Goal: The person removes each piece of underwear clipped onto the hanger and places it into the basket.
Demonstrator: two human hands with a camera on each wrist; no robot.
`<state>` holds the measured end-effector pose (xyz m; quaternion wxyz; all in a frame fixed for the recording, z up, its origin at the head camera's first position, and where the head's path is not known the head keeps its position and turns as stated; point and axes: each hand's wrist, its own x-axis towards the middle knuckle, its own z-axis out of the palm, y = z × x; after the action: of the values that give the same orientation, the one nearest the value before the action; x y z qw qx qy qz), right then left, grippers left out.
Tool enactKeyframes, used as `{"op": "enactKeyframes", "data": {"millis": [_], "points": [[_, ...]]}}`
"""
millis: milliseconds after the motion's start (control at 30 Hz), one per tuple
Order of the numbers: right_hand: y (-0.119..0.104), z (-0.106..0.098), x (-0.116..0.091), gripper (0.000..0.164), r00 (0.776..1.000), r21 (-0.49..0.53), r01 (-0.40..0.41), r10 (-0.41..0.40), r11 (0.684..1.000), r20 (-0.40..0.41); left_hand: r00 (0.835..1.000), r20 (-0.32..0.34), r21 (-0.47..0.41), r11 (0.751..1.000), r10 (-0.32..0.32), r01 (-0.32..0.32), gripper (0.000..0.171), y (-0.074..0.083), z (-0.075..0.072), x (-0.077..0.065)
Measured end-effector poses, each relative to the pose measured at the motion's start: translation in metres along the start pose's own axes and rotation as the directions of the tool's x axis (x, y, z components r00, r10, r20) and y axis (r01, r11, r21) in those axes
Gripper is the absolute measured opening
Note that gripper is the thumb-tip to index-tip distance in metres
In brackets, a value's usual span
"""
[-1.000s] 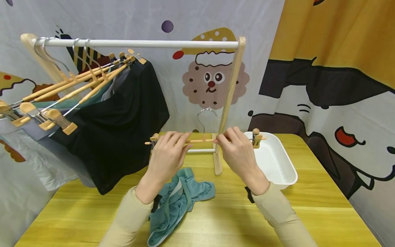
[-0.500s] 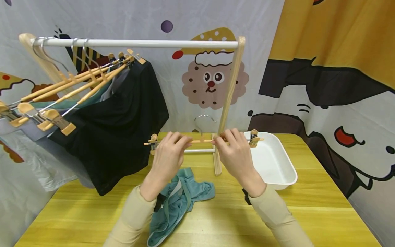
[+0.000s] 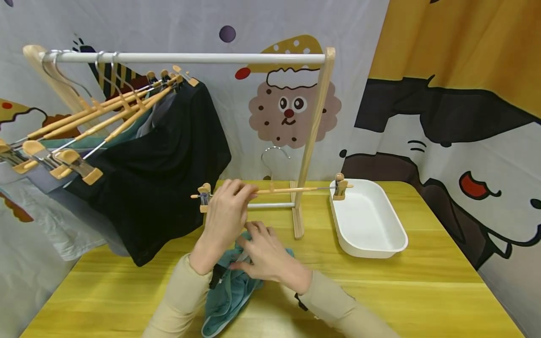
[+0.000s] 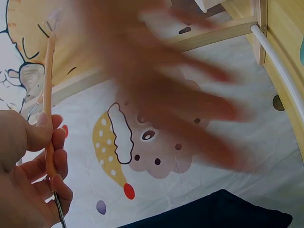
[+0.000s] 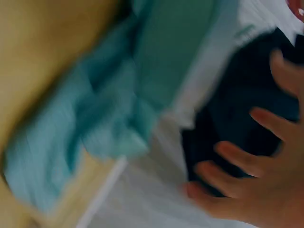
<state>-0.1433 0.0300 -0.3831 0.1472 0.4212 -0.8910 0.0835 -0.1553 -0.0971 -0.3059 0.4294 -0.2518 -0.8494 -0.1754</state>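
Note:
My left hand point(image 3: 226, 216) grips the wooden bar of a clip hanger point(image 3: 281, 190) left of its metal hook; in the left wrist view the fingers point(image 4: 59, 161) curl round the bar. A clip sits near each end of the hanger, with no garment in them. My right hand point(image 3: 268, 253) is off the hanger, fingers spread over a crumpled teal garment point(image 3: 230, 295) with light trim on the table. In the right wrist view the right hand point(image 5: 256, 161) shows spread fingers, with the blurred teal garment point(image 5: 114, 95) beside it.
A small wooden rack with a white rail point(image 3: 253, 58) stands on the table. Several clip hangers with clothes, a black garment point(image 3: 177, 155) foremost, hang at its left. A white plastic basin point(image 3: 367, 220) stands at the right. A patterned curtain point(image 3: 296, 23) hangs behind.
My right hand has let go of the hanger and moved down and left over the teal garment. The left hand still holds the hanger, which has shifted slightly left.

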Motion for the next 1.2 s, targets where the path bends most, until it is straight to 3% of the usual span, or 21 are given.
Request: {"op": "enactKeyframes", "data": {"millis": [33,67,133,200,267,333,433,567,667,867,1000,1200], "points": [[-0.003,0.007,0.001,0.071,0.989,0.028,-0.047,0.042,0.998,0.144,1.0,-0.001,0.0,1.0,0.005,-0.005,0.008,0.0,0.0,0.0],[-0.006,0.013,0.002,0.079,0.961,0.047,-0.09,0.075,0.995,0.268,1.0,-0.001,-0.001,1.0,0.007,-0.007,0.009,0.0,0.0,0.0],[-0.01,0.023,0.004,0.086,0.884,0.077,-0.172,0.119,0.982,0.452,1.0,0.001,-0.002,1.0,0.005,-0.005,0.009,-0.001,0.0,-0.001],[-0.012,0.031,0.005,0.085,0.831,0.059,-0.205,0.142,0.977,0.538,1.0,0.0,-0.008,1.0,0.003,-0.003,0.009,-0.001,0.0,-0.002],[-0.013,0.036,0.007,0.079,0.815,0.043,-0.197,0.139,0.979,0.563,1.0,-0.002,-0.017,1.0,-0.003,0.003,0.008,-0.002,0.0,-0.002],[-0.013,0.038,0.008,0.071,0.821,0.02,-0.159,0.121,0.987,0.557,1.0,-0.003,-0.024,1.0,-0.009,0.009,0.008,-0.002,0.0,-0.002],[-0.011,0.04,0.01,0.057,0.856,-0.009,-0.075,0.069,0.997,0.513,1.0,0.0,-0.031,0.999,-0.017,0.017,0.008,-0.002,0.0,-0.003],[-0.004,0.042,0.011,0.048,0.898,-0.024,0.033,-0.02,0.999,0.44,1.0,0.005,-0.032,0.999,-0.021,0.021,0.009,-0.003,0.0,-0.003],[0.003,0.043,0.01,0.044,0.913,0.008,0.076,-0.073,0.997,0.402,1.0,0.001,-0.031,0.999,-0.024,0.024,0.009,-0.003,-0.001,-0.002],[0.016,0.037,0.007,0.044,0.939,0.157,0.059,-0.109,0.986,0.327,0.999,0.004,-0.041,0.998,-0.042,0.043,0.008,-0.004,-0.003,-0.002],[0.028,0.024,0.002,0.046,0.964,0.258,0.011,-0.079,0.966,0.255,0.998,0.018,-0.047,0.997,-0.059,0.06,0.009,-0.004,-0.004,-0.002],[0.056,-0.001,-0.016,0.045,0.992,0.27,-0.033,-0.001,0.962,0.126,0.997,0.03,-0.046,0.996,-0.077,0.079,0.009,-0.004,-0.007,-0.002]]}}
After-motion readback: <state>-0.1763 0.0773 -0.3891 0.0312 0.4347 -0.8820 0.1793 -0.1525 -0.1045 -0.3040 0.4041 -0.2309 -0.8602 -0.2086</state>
